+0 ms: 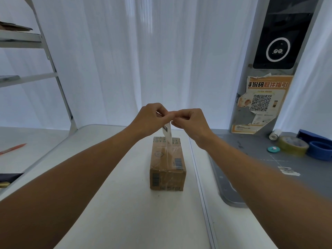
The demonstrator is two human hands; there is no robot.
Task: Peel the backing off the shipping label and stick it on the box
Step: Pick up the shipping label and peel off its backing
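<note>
Above the far end of the taped cardboard box (167,162), which lies on the white table (125,203), the left hand (150,118) and right hand (191,121) both pinch the top edge of the shipping label (167,133) hanging between them.

box (167,163) on table (125,203) centre | label (167,132) above box's far end | tape rolls (292,145) right
</note>
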